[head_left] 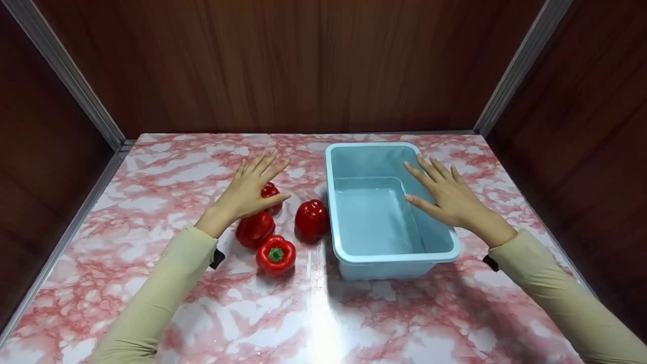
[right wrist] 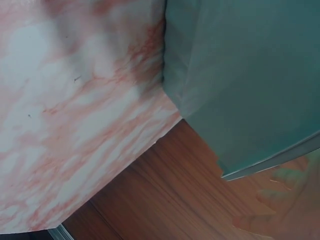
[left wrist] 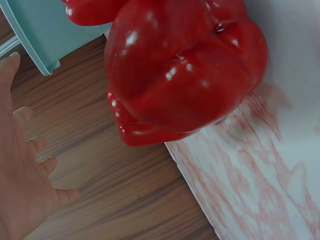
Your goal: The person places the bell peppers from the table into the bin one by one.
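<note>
Several red bell peppers lie in a cluster on the pink marble table (head_left: 167, 167), left of an empty light-blue plastic tub (head_left: 394, 258). My left hand (head_left: 252, 187) hovers flat with fingers spread over the far pepper (head_left: 271, 191); whether it touches is unclear. Closer peppers sit at the hand's wrist (head_left: 254, 228), beside the tub (head_left: 312, 218), and nearest me with its green stem up (head_left: 275, 254). In the left wrist view a pepper (left wrist: 185, 70) fills the frame beside my open palm (left wrist: 20, 190). My right hand (head_left: 445, 194) is spread open above the tub's right wall (right wrist: 240, 75).
Dark wood-grain walls close in the table at the back and both sides, with metal strips (head_left: 71, 76) in the corners. The tub stands right of centre, its long side running away from me. Bare marble (head_left: 323, 313) stretches along the near edge.
</note>
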Demonstrator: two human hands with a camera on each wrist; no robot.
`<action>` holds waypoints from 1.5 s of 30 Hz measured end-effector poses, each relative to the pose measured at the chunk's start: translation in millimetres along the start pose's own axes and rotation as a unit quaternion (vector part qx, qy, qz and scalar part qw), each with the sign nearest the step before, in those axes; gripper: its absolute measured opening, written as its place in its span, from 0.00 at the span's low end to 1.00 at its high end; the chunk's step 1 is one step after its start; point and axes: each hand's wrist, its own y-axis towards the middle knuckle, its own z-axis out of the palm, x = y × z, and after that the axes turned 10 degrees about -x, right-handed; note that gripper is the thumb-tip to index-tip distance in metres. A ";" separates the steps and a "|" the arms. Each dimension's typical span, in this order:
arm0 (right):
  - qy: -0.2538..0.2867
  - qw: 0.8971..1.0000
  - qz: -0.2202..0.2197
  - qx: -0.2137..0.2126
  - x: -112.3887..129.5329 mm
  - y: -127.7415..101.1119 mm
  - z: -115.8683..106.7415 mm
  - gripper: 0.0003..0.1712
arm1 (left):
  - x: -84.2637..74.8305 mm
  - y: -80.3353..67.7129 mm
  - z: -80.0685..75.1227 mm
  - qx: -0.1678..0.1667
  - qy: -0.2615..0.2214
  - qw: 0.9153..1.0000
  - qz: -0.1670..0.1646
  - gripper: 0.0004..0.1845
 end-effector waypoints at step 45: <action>0.057 0.996 0.032 0.062 -7.8 -4.0 -2.2 0.36 | 15.5 -2.8 11.9 0.040 -0.040 0.997 -0.047 0.41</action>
